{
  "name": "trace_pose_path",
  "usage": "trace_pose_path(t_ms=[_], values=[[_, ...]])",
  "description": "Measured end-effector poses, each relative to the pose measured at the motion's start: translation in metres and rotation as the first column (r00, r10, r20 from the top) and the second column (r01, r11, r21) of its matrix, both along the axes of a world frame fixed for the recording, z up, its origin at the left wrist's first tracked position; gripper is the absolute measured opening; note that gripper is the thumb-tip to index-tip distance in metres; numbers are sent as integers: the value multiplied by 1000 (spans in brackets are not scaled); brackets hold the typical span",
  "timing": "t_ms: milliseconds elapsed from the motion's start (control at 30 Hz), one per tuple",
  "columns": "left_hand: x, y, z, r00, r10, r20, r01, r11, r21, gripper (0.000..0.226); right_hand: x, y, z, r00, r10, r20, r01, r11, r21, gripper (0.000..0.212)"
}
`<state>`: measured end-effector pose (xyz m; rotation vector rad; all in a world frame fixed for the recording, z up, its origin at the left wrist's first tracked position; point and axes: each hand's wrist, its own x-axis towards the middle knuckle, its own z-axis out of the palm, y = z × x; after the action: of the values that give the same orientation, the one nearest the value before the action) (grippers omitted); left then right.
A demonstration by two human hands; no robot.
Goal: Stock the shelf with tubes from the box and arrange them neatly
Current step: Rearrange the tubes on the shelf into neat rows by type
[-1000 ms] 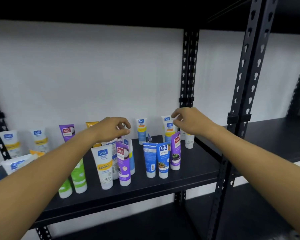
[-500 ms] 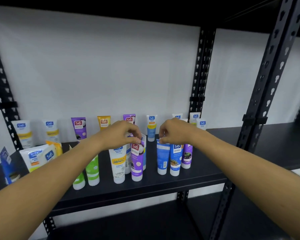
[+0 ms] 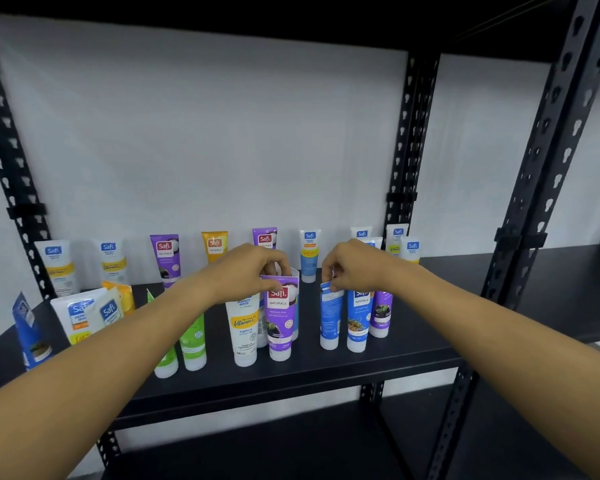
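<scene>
- Left hand [image 3: 246, 268]: fingers curled down over the crimped tops of a front-row cluster, pinching the top edge of the purple Safi Naturals tube [image 3: 280, 318]. That tube stands upright on its white cap.
- White Vitamin C tube [image 3: 244, 327] stands just left of the purple one, touching it; its top is hidden under the left hand.
- A pale blue tube [image 3: 294, 306] sits directly behind the purple one, mostly hidden.
- Right hand [image 3: 352, 266]: fingertips pinch the top corner of a blue tube turned back-label-out [image 3: 330, 315], upright on its cap.
- Just right of it: blue Safi Naturals tube [image 3: 360, 318], then a smaller purple tube [image 3: 381, 313], all upright, close together.
- Gap of bare shelf between the left-hand cluster and the right-hand cluster.
- Two green tubes [image 3: 193, 341] stand left of the white one, partly behind the left forearm.
- Back row along the white wall: white, purple, yellow [image 3: 214, 244] and blue-white tubes, upright, spaced apart.
- Far left: several tubes leaning or tilted, including a white Safi tube [image 3: 78, 315] and a blue one [image 3: 32, 332] at the edge.
- All on the black metal shelf [image 3: 326, 379] of a slotted-post rack.
- Box not in view.
</scene>
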<state>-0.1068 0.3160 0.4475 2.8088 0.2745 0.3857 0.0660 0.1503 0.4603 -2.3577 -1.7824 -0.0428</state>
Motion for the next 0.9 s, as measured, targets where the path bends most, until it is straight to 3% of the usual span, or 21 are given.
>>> trace_pose_path(t_ms=[133,400,533,733,900], values=[[-1,1,0,1000,4,12,-4,999,-34,23,-2,-3,3,999,11,-53,-12,1000,-6,19],[1,-10,4,1000,2,20,-3,996,85,23,-3,2,0,996,2,-87,-1,1000,3,13],[0,-13,12,997,18,78,-21,999,40,21,-6,1,6,998,-22,-65,27,997,75,25],[-6,-9,59,970,56,238,-33,994,-101,20,-2,0,58,997,-80,-18,82,973,215,27],[-6,-5,111,953,73,293,-49,995,-87,24,-4,3,112,996,-76,46,61,959,277,17]])
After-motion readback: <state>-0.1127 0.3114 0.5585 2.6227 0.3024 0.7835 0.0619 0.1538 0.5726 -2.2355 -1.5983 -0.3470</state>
